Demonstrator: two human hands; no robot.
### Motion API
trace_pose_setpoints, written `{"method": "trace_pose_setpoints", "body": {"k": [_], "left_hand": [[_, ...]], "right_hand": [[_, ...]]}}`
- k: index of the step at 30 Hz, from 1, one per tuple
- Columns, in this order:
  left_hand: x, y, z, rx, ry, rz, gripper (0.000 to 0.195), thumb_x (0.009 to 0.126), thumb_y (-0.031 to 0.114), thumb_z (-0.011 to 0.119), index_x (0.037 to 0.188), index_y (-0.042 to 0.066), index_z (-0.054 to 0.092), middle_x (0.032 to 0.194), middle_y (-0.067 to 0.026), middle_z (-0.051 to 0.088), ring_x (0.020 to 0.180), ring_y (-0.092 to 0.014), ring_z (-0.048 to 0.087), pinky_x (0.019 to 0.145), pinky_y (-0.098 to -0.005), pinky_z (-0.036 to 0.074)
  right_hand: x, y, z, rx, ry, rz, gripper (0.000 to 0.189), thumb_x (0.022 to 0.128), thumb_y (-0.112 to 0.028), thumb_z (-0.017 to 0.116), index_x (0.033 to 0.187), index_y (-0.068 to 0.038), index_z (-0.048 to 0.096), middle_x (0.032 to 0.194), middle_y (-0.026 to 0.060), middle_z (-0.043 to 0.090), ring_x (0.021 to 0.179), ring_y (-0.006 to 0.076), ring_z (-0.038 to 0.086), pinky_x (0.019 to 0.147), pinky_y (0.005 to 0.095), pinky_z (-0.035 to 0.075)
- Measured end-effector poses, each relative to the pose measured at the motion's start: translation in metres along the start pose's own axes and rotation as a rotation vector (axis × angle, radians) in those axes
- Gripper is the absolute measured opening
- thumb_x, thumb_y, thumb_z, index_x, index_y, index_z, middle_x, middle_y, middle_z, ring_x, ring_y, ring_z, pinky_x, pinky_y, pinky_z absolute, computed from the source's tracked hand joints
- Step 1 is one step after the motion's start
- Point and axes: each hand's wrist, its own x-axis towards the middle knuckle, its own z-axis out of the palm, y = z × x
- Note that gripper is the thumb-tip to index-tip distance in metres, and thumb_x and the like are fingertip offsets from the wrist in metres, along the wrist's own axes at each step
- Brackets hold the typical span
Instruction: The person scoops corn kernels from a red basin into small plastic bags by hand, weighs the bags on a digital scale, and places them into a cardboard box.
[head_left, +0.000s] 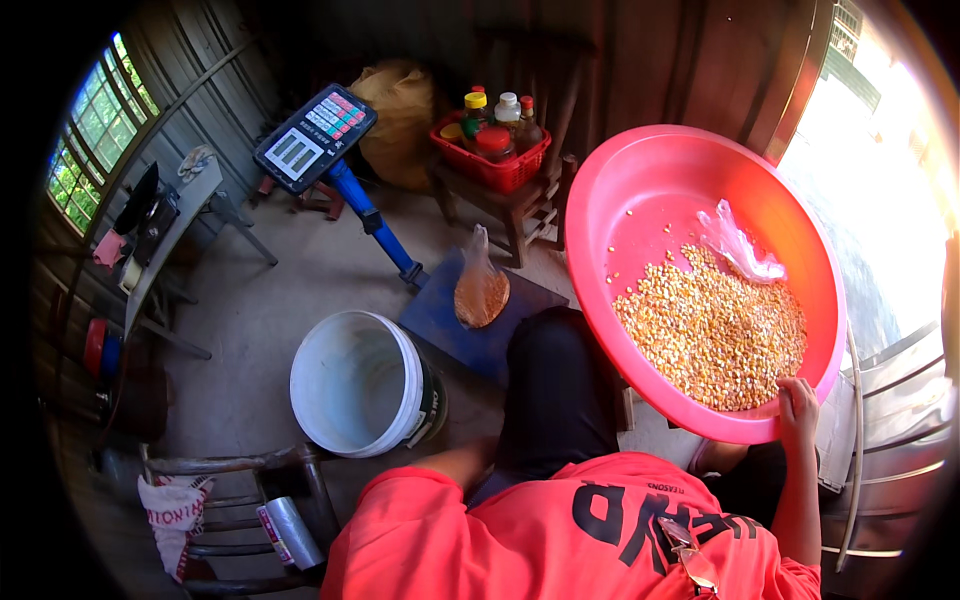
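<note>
My right hand grips the near rim of a large red plastic basin, its fingers over the edge. Dried corn kernels lie heaped in the basin's lower part, with a crumpled clear plastic bag on their upper edge. My left hand is out of view; the left forearm goes down beside my leg. In front of my knee, a clear bag of corn kernels rests on the blue platform of a digital scale, whose display head stands on a blue post.
A white plastic bucket stands left of my leg. Beyond the scale, a wooden chair holds a red basket of jars and bottles. A chair at lower left bears a cloth and a roll of plastic bags. A table stands farther left.
</note>
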Motion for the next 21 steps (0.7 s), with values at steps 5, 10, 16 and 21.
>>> {"method": "trace_pose_setpoints", "body": {"k": [5,10,16,21], "left_hand": [[-0.001,0.007,0.010,0.042,0.013,0.047,0.016,0.078,0.021,0.055,0.074,0.007,0.061,0.072,-0.0106,0.059,0.065,-0.024,0.054,0.058,-0.0340,0.043],[-0.001,0.034,-0.010,0.032,0.088,0.110,0.016,0.078,0.021,0.056,0.076,0.006,0.062,0.075,-0.0118,0.060,0.069,-0.025,0.055,0.061,-0.0346,0.044],[-0.004,0.021,-0.012,0.040,0.106,0.097,0.017,0.077,0.022,0.056,0.080,0.006,0.062,0.079,-0.0132,0.060,0.073,-0.026,0.056,0.065,-0.0354,0.045],[-0.009,0.000,-0.002,0.076,0.078,0.060,0.018,0.077,0.022,0.056,0.083,0.006,0.062,0.082,-0.0143,0.061,0.077,-0.027,0.057,0.068,-0.0360,0.045]], "right_hand": [[0.001,0.001,0.003,0.017,0.024,0.012,0.008,0.078,-0.007,0.052,0.082,-0.004,0.058,0.076,0.0109,0.058,0.074,0.0283,0.055,0.070,0.0356,0.041],[-0.001,0.002,0.003,-0.002,0.038,0.016,0.007,0.078,-0.006,0.052,0.081,-0.004,0.058,0.076,0.0106,0.058,0.073,0.0282,0.055,0.070,0.0358,0.040],[-0.001,0.002,0.004,0.016,0.060,0.010,0.007,0.077,-0.004,0.052,0.081,-0.004,0.058,0.077,0.0110,0.058,0.075,0.0284,0.055,0.071,0.0348,0.041],[-0.003,0.006,0.003,0.002,0.058,-0.009,0.008,0.077,-0.003,0.052,0.082,-0.003,0.058,0.077,0.0115,0.058,0.077,0.0282,0.055,0.071,0.0348,0.041]]}}
